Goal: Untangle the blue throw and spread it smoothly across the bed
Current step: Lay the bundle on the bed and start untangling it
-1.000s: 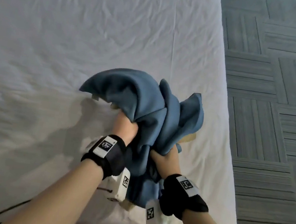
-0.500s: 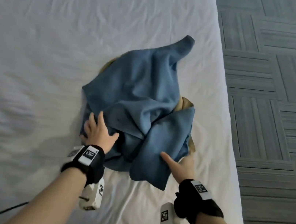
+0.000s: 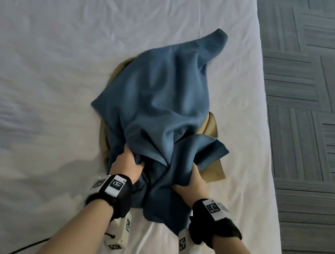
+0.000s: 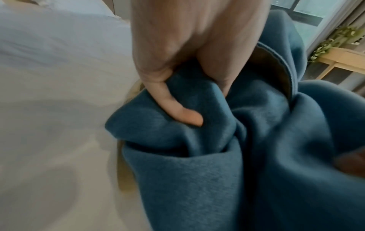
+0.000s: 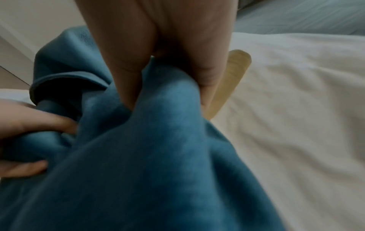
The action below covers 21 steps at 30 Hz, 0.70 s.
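Note:
The blue throw point(image 3: 162, 95) lies bunched on the white bed point(image 3: 41, 64) near its right edge, with a tan underside showing at its rims. My left hand point(image 3: 127, 161) grips a fold at the throw's near left; in the left wrist view the thumb and fingers point(image 4: 177, 109) curl into the blue cloth point(image 4: 197, 179). My right hand point(image 3: 194, 180) grips a fold at the near right; in the right wrist view its fingers point(image 5: 207, 75) pinch a ridge of the throw point(image 5: 158, 156). One pointed corner of the throw reaches toward the far right.
The bed's right edge point(image 3: 268, 142) runs close beside the throw, with grey patterned carpet point(image 3: 328, 107) beyond it. White sheet stretches wide to the left and far side. A black cable point(image 3: 24, 247) trails by my left forearm. A wooden stand with a plant point(image 4: 339, 46) shows by a window.
A second ago both hands held the throw bunched up off the bed; it then dropped onto the sheet with hands open on it. Now both hands have closed on its near folds.

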Each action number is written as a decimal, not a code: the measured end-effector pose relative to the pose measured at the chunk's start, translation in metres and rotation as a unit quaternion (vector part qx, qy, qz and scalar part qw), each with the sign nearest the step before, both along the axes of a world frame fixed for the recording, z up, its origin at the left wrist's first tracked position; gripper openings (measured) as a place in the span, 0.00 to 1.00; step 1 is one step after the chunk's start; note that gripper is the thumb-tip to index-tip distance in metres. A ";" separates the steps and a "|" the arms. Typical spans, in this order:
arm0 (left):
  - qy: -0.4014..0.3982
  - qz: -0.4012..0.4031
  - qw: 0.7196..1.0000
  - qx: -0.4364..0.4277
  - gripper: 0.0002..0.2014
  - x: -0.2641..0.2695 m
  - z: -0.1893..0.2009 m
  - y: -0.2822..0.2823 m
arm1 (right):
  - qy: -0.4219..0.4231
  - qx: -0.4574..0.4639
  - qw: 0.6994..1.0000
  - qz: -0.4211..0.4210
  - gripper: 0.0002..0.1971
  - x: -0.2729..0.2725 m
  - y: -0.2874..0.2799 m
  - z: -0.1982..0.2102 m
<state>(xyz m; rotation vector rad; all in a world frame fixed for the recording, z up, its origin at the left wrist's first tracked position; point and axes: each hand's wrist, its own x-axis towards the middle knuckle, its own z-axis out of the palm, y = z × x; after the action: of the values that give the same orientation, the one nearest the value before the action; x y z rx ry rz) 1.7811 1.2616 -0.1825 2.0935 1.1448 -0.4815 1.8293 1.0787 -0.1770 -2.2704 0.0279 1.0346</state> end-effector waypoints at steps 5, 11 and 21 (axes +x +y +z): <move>-0.141 -0.011 0.983 0.120 0.15 0.054 0.052 0.049 | -0.121 -0.053 0.991 0.020 0.20 0.008 -0.035 0.016; -0.301 -0.067 0.918 0.250 0.31 0.114 0.116 0.112 | -0.055 -0.013 0.996 0.067 0.30 -0.020 -0.049 0.014; -0.161 -0.200 0.966 -0.037 0.29 0.014 0.033 -0.015 | -0.075 -0.014 0.996 -0.045 0.39 -0.008 -0.045 -0.002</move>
<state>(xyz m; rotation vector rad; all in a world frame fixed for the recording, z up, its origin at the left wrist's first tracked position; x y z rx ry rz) 1.7949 1.2469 -0.1493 2.2386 0.5114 -0.3406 1.8218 1.0338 -0.1787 -2.3439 0.0829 0.8202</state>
